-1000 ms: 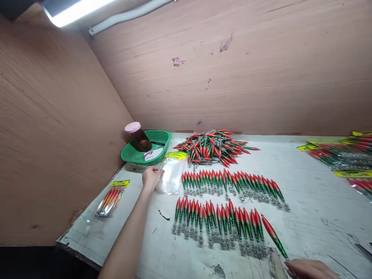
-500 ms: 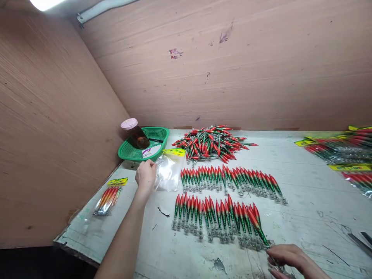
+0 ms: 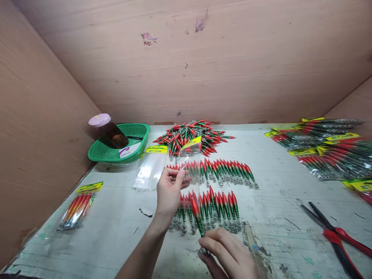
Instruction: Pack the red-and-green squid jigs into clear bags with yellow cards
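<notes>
Lure (image 3: pixel 196 212), pinched at its lower end by the right hand (image 3: pixel 228 251), tilts above the worktop (image 3: pixel 274 203), toward the front edge. The left hand (image 3: pixel 171 190), at the bag pile (image 3: pixel 150 170) moments ago, now grips one clear bag (image 3: pixel 193 159), so bag and lure are close together.

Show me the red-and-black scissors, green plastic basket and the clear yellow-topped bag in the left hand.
Red-and-black scissors (image 3: pixel 331 237): head view, red handle.
Green plastic basket (image 3: pixel 134 130): head view, inner back wall.
Clear yellow-topped bag (image 3: pixel 195 169): head view, film below header.
</notes>
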The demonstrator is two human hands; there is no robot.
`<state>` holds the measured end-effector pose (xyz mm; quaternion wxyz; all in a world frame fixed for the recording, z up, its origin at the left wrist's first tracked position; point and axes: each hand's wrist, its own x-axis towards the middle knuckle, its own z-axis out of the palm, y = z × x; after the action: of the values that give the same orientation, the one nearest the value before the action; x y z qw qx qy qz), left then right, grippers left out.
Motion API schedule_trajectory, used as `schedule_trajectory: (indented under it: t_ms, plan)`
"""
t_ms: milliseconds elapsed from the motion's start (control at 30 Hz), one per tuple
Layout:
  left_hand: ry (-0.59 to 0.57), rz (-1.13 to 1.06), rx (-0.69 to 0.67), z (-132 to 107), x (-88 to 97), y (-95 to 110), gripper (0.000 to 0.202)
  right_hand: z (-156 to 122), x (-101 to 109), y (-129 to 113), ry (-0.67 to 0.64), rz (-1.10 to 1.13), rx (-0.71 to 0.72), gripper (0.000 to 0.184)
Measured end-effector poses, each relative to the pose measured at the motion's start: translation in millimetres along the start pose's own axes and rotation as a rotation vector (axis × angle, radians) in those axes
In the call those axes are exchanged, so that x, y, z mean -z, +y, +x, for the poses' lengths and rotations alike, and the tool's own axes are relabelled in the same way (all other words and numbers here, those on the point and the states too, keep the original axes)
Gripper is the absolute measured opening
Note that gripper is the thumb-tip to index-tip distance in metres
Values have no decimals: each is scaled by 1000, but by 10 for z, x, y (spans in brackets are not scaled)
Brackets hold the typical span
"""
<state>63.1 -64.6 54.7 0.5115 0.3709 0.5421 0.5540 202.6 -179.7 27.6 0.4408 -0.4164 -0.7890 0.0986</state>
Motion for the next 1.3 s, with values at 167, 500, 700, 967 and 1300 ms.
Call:
schedule_trajectory:
  t_ms: [167,500,700,967,1300]
  plan:
    - [-61,-117,167,-59,-25,-35,41,-39,98,155,-4,-197,17,23]
    - [-251,-181,195,-394,-49,-179,30,107,377,246,-1,-329,14,39]
    - [-184,-306,188,-485,-118,-265,29,163,495,262,44,-350,7,46]
    - [-133,-488,254,-605,-179,-230,27,183,477,345,58,-212,-229,29]
    - [-123,-624,373,-706,-287,-355,20,256,347,368,170,-306,-261,22]
